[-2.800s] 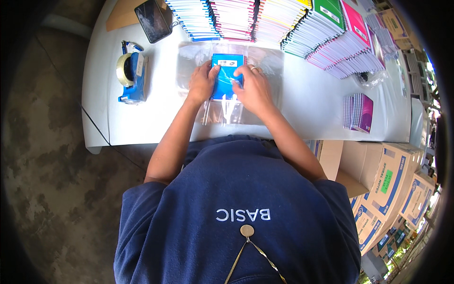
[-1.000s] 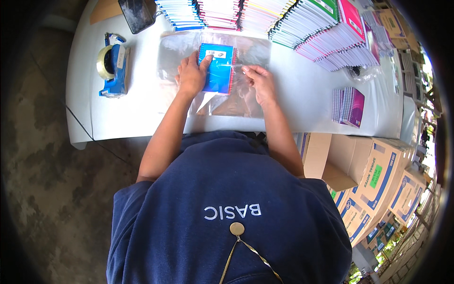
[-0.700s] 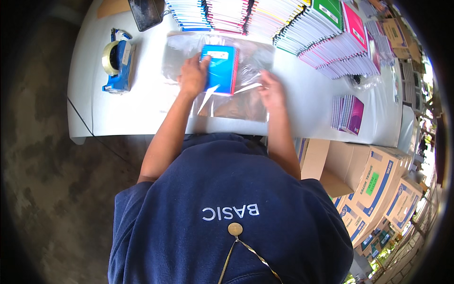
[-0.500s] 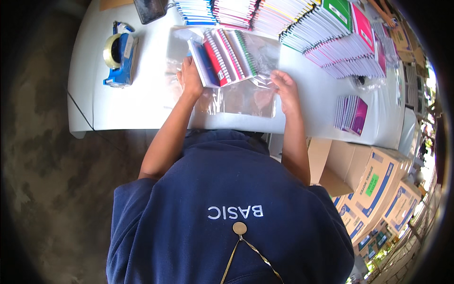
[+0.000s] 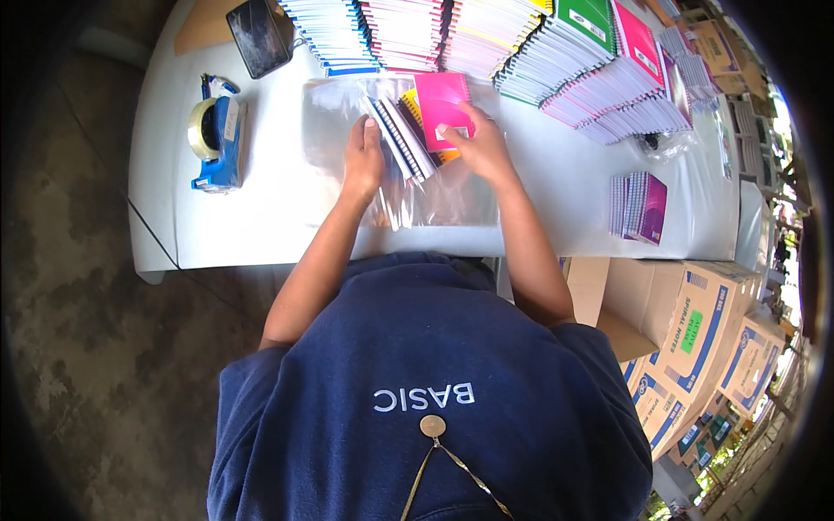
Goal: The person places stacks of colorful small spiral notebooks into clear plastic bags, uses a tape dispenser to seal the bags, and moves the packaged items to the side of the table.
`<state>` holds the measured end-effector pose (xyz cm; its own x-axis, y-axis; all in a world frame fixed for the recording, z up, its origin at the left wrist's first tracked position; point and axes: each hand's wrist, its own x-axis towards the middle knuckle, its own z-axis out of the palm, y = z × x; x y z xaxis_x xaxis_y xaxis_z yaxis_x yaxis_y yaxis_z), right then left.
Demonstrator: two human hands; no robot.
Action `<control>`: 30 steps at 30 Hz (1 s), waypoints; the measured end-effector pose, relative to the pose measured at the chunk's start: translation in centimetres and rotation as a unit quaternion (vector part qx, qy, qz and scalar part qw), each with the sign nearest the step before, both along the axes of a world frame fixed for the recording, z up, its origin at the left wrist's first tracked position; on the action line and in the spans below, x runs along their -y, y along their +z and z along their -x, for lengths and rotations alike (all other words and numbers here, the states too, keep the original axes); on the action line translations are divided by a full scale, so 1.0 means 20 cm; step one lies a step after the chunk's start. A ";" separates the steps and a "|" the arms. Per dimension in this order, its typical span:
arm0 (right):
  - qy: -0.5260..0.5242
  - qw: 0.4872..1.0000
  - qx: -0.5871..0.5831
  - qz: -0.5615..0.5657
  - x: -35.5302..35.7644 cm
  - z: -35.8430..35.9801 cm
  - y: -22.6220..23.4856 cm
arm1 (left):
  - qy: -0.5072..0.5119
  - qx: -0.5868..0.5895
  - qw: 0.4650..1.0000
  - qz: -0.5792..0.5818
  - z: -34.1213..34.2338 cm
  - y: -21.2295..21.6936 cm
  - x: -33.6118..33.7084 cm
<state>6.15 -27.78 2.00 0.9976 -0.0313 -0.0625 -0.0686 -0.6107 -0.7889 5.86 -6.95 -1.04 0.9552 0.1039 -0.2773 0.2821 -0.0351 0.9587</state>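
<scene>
Here your left hand (image 5: 363,161) presses flat on the clear plastic bag (image 5: 452,195), pinning it to the table (image 5: 278,217), while your right hand (image 5: 478,148) grips the fanned spiral notebooks (image 5: 426,122) at its mouth.

Glossy, crinkled clear plastic bags (image 5: 347,113) lie on a smooth white matt table (image 5: 261,217). Paper spiral notebooks (image 5: 426,122) have shiny card covers. A blue plastic tape dispenser (image 5: 217,135) looks glossy.
</scene>
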 end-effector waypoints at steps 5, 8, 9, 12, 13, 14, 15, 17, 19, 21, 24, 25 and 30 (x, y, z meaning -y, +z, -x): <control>-0.053 0.998 0.017 -0.031 -0.11 0.11 0.04 | 0.025 -0.032 0.999 0.007 0.02 0.15 0.00; -0.076 0.963 -0.026 -0.258 -0.01 0.15 -0.07 | 0.021 -0.056 0.995 0.074 -0.01 0.18 -0.11; -0.098 0.966 -0.053 -0.232 -0.01 0.16 -0.06 | 0.024 -0.087 0.986 0.138 -0.03 0.18 -0.16; -0.082 0.974 0.137 0.161 -0.04 0.21 -0.05 | 0.023 -0.130 0.965 0.226 -0.06 0.17 -0.23; -0.108 0.973 0.137 0.149 -0.02 0.21 -0.09 | 0.029 -0.146 0.963 0.226 -0.06 0.19 -0.22; -0.134 0.972 0.138 0.137 0.00 0.21 -0.16 | 0.021 -0.136 0.970 0.203 -0.07 0.18 -0.22; -0.156 0.970 0.140 0.123 0.00 0.19 -0.17 | 0.018 -0.124 0.976 0.180 -0.07 0.15 -0.23; -0.222 0.962 0.112 0.113 0.02 0.16 -0.17 | 0.022 -0.095 0.989 0.110 -0.07 0.10 -0.26; -0.244 0.964 0.043 0.098 0.05 0.13 -0.10 | 0.011 -0.066 0.997 0.031 -0.08 0.06 -0.32; -0.225 0.969 -0.064 0.081 0.11 0.12 -0.02 | 0.000 -0.047 0.998 -0.047 -0.10 0.06 -0.35; -0.162 0.969 -0.183 -0.027 0.19 0.11 -0.04 | -0.007 -0.030 0.992 -0.118 -0.13 0.13 -0.34; -0.200 0.976 -0.074 0.038 0.19 0.12 -0.05 | -0.003 -0.011 0.981 -0.195 -0.14 0.18 -0.32; -0.193 0.975 0.074 -0.084 0.00 0.10 0.06 | -0.080 0.018 0.914 -0.397 -0.12 0.36 -0.21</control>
